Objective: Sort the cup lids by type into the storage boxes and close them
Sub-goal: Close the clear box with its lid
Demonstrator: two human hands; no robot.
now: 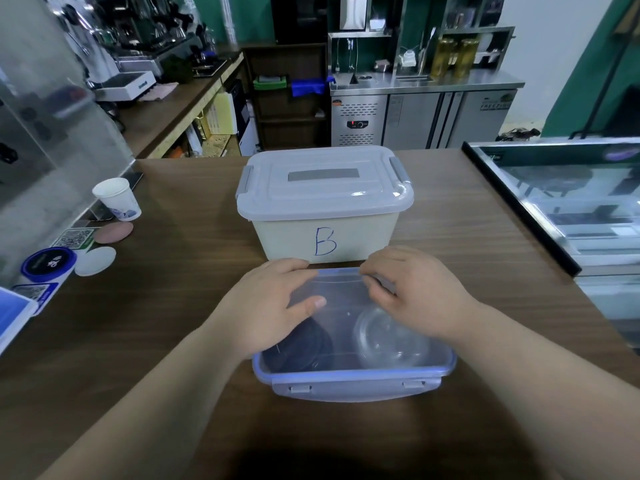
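Pressing down on the translucent lid (346,317) of the near box (353,375), both hands lie flat and apart, clamped on nothing: left hand (273,299) at the far left, right hand (419,292) at the far right. The near box sits directly below them, long axis left to right, touching box B (325,220) behind. Its front latch (356,389) appears unfastened, equally near either hand. 2 lids (391,337) show inside.
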